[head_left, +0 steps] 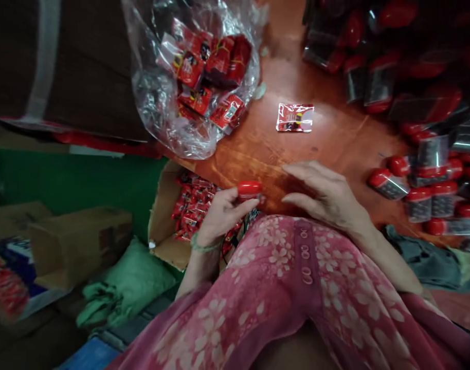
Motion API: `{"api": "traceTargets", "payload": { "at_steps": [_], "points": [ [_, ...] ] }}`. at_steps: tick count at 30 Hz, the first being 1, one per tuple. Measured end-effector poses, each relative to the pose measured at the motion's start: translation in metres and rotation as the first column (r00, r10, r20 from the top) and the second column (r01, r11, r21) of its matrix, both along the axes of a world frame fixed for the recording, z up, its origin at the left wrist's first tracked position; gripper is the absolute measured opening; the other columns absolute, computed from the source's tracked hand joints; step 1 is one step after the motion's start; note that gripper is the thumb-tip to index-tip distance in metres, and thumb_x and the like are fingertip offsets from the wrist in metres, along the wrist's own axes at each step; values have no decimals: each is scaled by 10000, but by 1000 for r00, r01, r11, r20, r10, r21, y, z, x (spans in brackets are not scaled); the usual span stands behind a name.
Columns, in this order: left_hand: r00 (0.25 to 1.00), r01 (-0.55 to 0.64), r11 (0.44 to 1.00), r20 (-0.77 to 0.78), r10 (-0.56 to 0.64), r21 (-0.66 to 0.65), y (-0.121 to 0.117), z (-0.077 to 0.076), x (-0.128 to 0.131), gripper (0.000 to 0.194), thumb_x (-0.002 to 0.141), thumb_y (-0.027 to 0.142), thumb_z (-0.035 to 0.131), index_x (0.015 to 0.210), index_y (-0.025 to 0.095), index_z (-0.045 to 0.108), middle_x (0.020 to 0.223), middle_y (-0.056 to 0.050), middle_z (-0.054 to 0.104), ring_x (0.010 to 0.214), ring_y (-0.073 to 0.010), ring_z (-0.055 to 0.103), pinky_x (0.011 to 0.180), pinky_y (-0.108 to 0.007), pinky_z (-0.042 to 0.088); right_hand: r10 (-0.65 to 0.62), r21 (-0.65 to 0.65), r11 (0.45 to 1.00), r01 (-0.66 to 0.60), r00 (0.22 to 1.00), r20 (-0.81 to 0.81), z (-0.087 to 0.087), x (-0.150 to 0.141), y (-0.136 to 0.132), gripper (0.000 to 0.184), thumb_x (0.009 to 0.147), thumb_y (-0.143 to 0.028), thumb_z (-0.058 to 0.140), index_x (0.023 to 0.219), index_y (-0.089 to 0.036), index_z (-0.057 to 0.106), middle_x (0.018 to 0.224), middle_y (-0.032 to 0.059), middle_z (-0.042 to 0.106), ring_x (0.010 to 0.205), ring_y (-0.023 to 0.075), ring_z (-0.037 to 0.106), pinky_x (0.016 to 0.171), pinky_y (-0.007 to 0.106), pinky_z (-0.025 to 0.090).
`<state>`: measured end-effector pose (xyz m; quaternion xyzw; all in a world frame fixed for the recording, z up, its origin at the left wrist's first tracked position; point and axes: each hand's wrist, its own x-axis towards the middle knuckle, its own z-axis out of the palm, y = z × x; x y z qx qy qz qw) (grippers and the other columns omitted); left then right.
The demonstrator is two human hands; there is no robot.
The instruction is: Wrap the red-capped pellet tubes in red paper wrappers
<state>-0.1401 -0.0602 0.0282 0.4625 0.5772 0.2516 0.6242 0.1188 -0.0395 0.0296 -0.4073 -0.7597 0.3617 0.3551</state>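
Note:
My left hand (219, 213) pinches a small red-capped plastic container (249, 189) near the table's front edge. The red cap faces up, and the lower part is partly hidden by my thumb. My right hand (325, 195) is over the table to the right, with its thumb and fingers apart and nothing between them. Beyond my hands, a flat, shiny red printed packet (295, 118) lies alone on the reddish-brown table (254, 154).
A clear plastic bag (154, 103) with bundled red packets lies at the back left. Several red-capped clear containers (419, 203) crowd the right side. Below the table edge, a cardboard box (161, 221) holds many red packets. A green sack (130, 270) lies lower left.

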Motion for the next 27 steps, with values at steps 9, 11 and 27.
{"api": "traceTargets", "payload": {
  "at_steps": [9, 11, 27],
  "points": [
    [952, 227, 973, 218, -215, -31, 18, 12, 53, 369, 837, 497, 744, 930, 140, 767, 839, -24, 749, 732, -137, 655, 750, -261, 556, -6, -51, 999, -1, 990, -143, -12, -13, 1, 396, 973, -363, 654, 1337, -210, 677, 1069, 68, 743, 922, 159, 704, 818, 290, 588],
    [949, 225, 973, 240, -206, -54, 19, 12, 55, 366, 836, 504, 739, 874, 140, 750, 820, -21, 735, 711, -126, 633, 737, -256, 553, -5, -48, 999, -1, 992, -123, -12, -11, -1, 407, 983, -332, 640, 1362, -183, 658, 1082, 86, 743, 945, 165, 707, 833, 291, 589],
    [943, 244, 962, 262, -206, -124, 10, -9, 44, 284, 844, 419, 731, 870, 137, 745, 818, -30, 749, 739, -134, 660, 740, -244, 545, 52, 83, 995, -53, 999, 17, -24, -24, -4, 350, 1050, -324, 508, 1316, -148, 650, 1076, 104, 739, 956, 162, 722, 832, 275, 628]
  ]
}}
